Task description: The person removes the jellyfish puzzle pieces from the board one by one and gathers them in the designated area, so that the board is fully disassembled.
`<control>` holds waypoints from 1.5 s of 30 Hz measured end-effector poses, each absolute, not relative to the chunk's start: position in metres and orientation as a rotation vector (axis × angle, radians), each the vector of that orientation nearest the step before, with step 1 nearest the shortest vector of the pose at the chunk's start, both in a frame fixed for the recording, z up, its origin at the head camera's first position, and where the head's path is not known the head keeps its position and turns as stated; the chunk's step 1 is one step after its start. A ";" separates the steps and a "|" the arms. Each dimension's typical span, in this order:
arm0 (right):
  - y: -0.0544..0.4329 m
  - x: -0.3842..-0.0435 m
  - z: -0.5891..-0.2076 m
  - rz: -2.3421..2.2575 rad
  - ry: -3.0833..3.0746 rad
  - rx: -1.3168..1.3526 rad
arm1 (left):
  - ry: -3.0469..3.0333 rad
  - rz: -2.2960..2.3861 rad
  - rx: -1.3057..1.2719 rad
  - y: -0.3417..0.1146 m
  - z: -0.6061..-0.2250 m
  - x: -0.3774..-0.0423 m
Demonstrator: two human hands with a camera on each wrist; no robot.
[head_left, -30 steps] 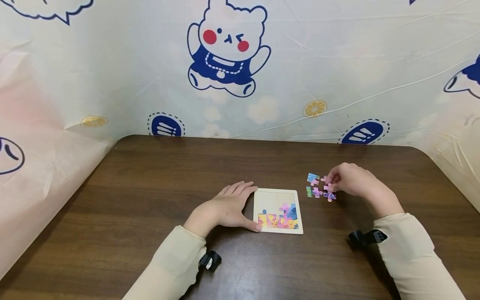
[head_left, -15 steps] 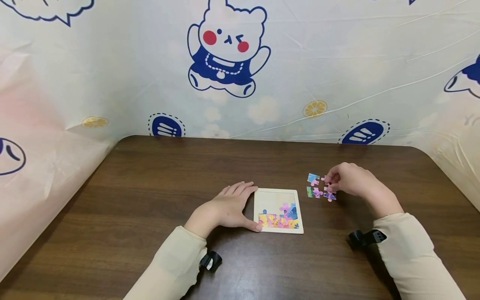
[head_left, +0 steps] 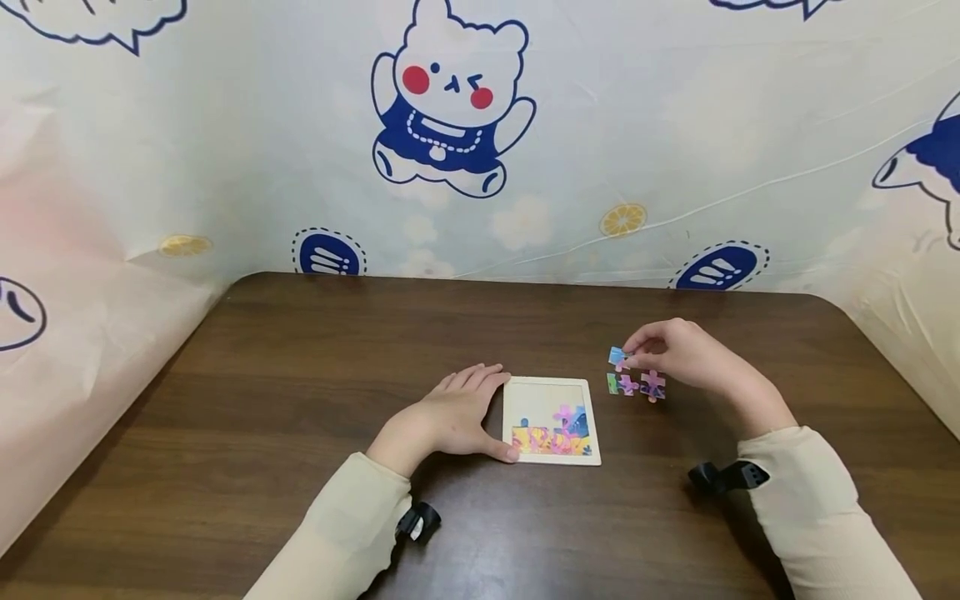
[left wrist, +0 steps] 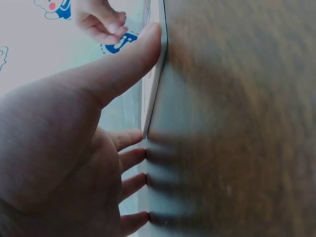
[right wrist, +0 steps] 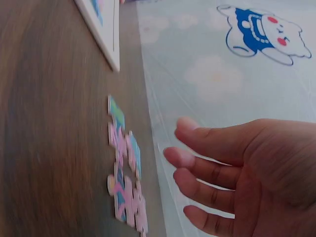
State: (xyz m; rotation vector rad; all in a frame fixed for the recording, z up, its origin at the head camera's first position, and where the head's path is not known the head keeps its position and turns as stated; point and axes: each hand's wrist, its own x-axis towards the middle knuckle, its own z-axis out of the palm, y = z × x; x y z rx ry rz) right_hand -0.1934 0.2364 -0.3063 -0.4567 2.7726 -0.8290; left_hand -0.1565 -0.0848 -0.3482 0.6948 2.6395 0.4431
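Note:
My left hand (head_left: 465, 412) lies along the left side of a square puzzle tray (head_left: 507, 417), its fingers fairly straight. Its thumb touches the near left corner and the index finger reaches the far left corner. The assembled pieces (head_left: 551, 441) fill the tray's near part and run up its right side. My right hand (head_left: 686, 354) hovers over the loose puzzle pieces (head_left: 652, 385), fingers bent loosely. In the right wrist view its thumb (right wrist: 187, 126) and fingers are apart, with nothing between them. A blue-and-pink piece (head_left: 617, 357) lies right at the fingertips in the head view.
All this stands on a dark brown wooden table (head_left: 337, 333). Behind it hangs a pale printed cloth (head_left: 300, 125) with a bear drawing. Black wrist cameras (head_left: 418, 522) are strapped over both cream sleeves (head_left: 810, 492).
My right hand has shifted left and slightly up from the right-hand loose pieces to the blue-and-pink one, its fingertips parting. The head view has turned slightly right. My left hand stays at the tray.

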 end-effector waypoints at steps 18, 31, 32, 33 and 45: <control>0.195 -0.161 -0.313 -1.055 2.739 -0.482 | 2.622 0.426 0.683 -0.080 -0.345 -0.157; 0.175 -0.151 -0.324 -1.031 2.670 -0.492 | 2.610 0.426 0.684 -0.082 -0.333 -0.150; 0.175 -0.151 -0.324 -1.014 2.671 -0.498 | 2.608 0.434 0.685 -0.082 -0.334 -0.150; 0.176 -0.150 -0.324 -0.997 2.673 -0.504 | 2.607 0.438 0.687 -0.081 -0.334 -0.151; 0.174 -0.146 -0.328 -0.838 2.663 -0.571 | 2.622 0.428 0.690 -0.082 -0.349 -0.159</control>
